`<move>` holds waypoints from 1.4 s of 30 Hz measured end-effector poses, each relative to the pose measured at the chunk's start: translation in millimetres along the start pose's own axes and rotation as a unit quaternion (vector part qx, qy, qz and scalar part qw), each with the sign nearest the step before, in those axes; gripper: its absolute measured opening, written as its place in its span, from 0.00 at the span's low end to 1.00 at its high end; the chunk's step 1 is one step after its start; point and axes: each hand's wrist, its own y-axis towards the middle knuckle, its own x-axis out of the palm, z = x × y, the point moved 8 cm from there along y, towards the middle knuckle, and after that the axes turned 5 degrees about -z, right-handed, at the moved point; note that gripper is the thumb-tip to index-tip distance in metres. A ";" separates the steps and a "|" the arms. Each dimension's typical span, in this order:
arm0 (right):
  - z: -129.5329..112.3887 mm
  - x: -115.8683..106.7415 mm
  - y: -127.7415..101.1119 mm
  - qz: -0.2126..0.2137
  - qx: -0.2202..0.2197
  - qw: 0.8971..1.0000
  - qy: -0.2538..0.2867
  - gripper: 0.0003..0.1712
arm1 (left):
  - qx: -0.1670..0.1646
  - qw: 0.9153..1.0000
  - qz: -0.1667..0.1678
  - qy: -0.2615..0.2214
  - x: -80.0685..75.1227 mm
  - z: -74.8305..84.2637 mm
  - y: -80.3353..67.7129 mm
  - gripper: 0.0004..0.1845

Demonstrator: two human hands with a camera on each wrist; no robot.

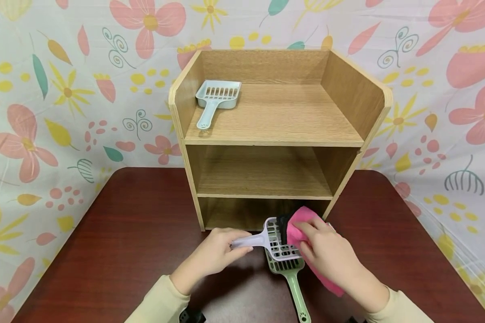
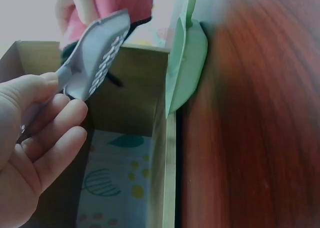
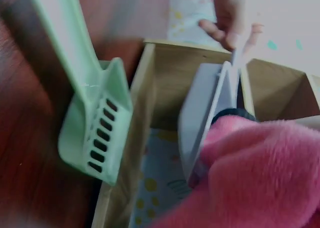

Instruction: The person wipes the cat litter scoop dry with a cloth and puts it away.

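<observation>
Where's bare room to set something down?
Top shelf right of the blue scoop, middle shelf between the side walls, and table left of the left hand. Crowded: around the right hand, with pink cloth, purple scoop and green scoop.

- Bare left hand (image 1: 214,251), with rounded fingertips (image 2: 77,109) and a smooth, short thumbnail in the left wrist view.
- Long, pale cream, plain fabric sleeve (image 1: 159,303) behind the left fingers, its soft cuff ending at the wrist and lightly creased.
- Small, black, hard-looking angular device (image 1: 191,316) beside that cuff, well back from the left fingers, with tiny round marks on its face; the lower edge cuts it off.
- Bare right hand (image 1: 327,251), slim at the wrist.
- Matching pale cream fabric sleeve (image 1: 400,309) behind the right fingers, with a plain, slightly loose cuff and shallow folds.
</observation>
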 end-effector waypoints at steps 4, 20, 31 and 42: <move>-6.3 -2.9 -1.4 -0.008 -0.031 0.999 0.017 0.22 | -0.017 1.000 -0.008 -0.008 -1.1 -4.2 1.7 0.10; 1.4 6.9 -2.7 0.015 -0.033 0.999 -0.016 0.21 | 0.053 0.997 0.031 0.037 -9.3 9.6 6.7 0.11; 69.2 -2.7 -25.1 0.052 0.041 0.952 0.299 0.19 | -0.004 0.998 0.062 0.013 -16.4 -4.2 -2.3 0.09; 114.1 26.9 -43.8 -0.021 0.066 0.676 0.734 0.24 | -0.026 0.997 0.071 0.012 -25.0 -3.9 -9.8 0.09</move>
